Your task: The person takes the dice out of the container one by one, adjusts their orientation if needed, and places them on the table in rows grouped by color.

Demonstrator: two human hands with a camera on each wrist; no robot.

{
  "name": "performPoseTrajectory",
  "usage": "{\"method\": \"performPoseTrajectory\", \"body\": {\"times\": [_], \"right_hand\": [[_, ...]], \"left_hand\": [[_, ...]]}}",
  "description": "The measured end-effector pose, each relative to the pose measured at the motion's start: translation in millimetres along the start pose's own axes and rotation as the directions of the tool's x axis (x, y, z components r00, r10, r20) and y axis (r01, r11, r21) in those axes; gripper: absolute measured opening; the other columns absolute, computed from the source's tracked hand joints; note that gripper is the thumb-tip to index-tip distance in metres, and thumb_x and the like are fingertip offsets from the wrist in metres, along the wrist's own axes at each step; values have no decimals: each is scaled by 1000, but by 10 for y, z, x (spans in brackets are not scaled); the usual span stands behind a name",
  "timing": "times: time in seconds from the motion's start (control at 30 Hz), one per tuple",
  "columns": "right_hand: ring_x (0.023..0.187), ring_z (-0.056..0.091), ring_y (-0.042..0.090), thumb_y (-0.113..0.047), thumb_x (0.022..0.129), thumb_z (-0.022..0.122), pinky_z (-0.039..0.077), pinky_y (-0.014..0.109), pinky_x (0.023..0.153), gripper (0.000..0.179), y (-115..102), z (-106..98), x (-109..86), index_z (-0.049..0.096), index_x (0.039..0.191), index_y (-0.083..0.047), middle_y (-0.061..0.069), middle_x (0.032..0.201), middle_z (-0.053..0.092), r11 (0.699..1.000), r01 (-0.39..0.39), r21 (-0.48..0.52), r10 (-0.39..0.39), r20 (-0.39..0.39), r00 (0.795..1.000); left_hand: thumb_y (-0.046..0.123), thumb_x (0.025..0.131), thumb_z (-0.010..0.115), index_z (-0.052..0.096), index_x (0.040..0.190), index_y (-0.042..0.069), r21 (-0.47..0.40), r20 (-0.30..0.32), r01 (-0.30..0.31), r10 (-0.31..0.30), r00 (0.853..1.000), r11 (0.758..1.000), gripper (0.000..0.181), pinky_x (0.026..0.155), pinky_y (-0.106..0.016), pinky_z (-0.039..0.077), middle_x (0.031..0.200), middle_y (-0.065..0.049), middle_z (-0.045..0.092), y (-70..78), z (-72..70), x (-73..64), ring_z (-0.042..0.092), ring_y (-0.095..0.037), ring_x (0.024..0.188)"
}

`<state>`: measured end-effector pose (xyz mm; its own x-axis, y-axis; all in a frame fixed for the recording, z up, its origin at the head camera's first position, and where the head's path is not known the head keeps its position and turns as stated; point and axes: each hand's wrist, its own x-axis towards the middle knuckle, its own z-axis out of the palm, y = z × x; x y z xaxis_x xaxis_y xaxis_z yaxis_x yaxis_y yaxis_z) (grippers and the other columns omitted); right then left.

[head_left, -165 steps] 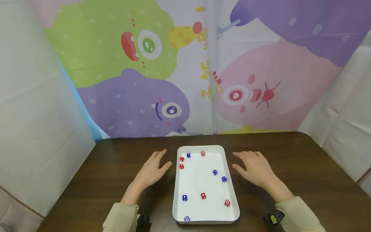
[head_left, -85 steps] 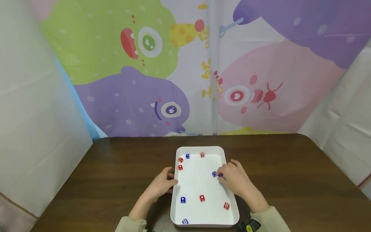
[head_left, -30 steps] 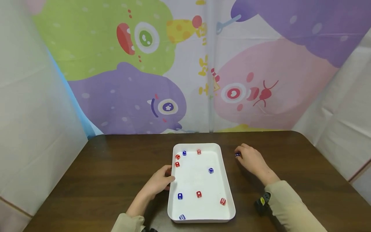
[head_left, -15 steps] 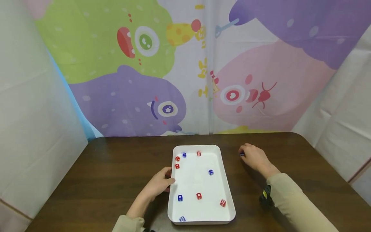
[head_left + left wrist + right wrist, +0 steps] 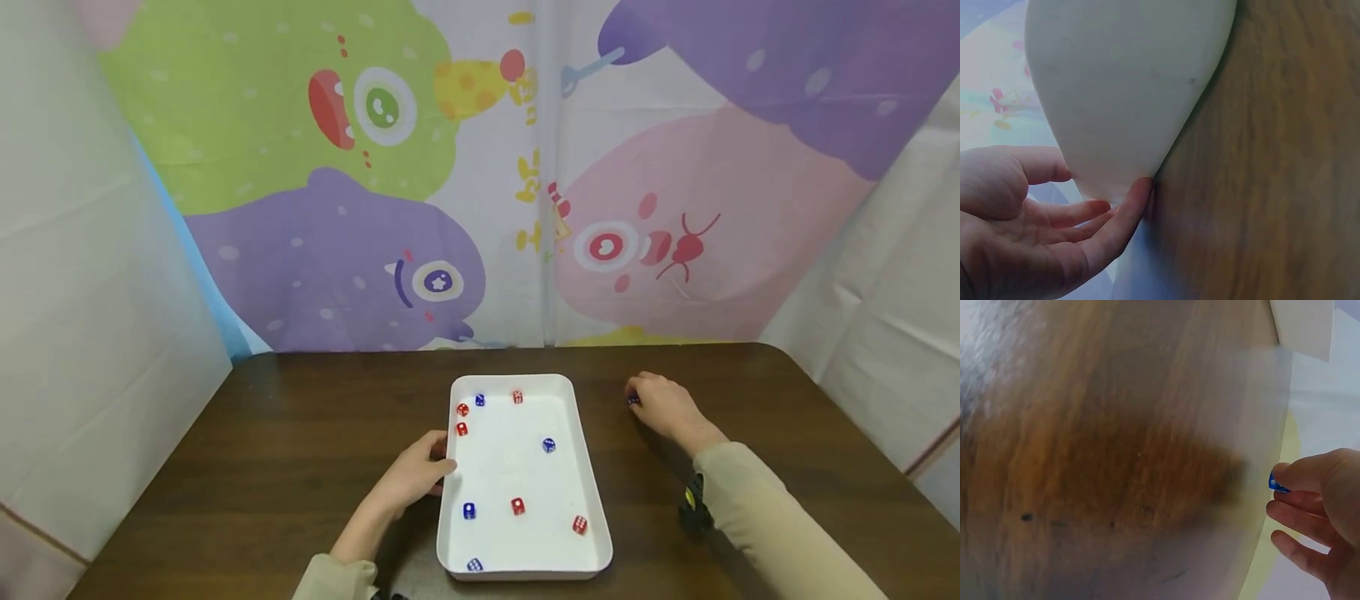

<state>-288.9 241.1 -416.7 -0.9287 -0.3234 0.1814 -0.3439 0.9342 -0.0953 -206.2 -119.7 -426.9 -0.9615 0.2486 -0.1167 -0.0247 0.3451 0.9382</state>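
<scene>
Nearby, the tray (image 5: 510, 467) is gripped at its left wall by the left hand (image 5: 408, 473), thumb at the rim and fingers bent against the outside; nine dice (image 5: 517, 506) are contained in it. Farther off, a blue die (image 5: 1277, 483) is pinched by the right hand (image 5: 663, 406), back upward. Between tray and right hand, a strip of table (image 5: 607, 433) is left exposed; its far edge is backed by printed cloth (image 5: 337, 258).

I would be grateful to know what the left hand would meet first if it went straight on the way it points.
The left hand would most likely meet the white tray at once, since it touches the tray's left side; its exact height against that wall is hard to judge.
</scene>
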Motion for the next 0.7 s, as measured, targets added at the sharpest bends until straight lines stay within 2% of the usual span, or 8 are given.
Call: {"method": "performPoseTrajectory", "body": {"times": [0.2,0.43,0.7], "right_hand": [[71,55,25,-6,72,61,46,39,59,10,55,41,-36,61,82,-6,6,79,55,1000,-4,-16,5,37,999],[70,55,25,-5,72,60,46,39,57,9,75,88,-72,61,82,-6,6,79,54,1000,-18,14,18,18,1000],[72,54,27,-3,71,60,45,40,59,14,39,90,-52,59,85,-3,9,80,52,1000,8,6,-8,2,1000]], "left_hand": [[7,81,49,37,121,-5,2,-7,-3,3,1000,1000,43,59,-33,50,101,-19,45,-3,27,-1,54,-24,80],[7,81,49,36,121,-5,9,-9,1,-1,1000,1000,44,59,-34,50,102,-20,45,6,30,-3,54,-25,79],[8,82,49,37,121,-5,17,-18,14,-14,1000,1000,43,60,-34,50,103,-20,46,5,19,3,53,-25,81]]}}
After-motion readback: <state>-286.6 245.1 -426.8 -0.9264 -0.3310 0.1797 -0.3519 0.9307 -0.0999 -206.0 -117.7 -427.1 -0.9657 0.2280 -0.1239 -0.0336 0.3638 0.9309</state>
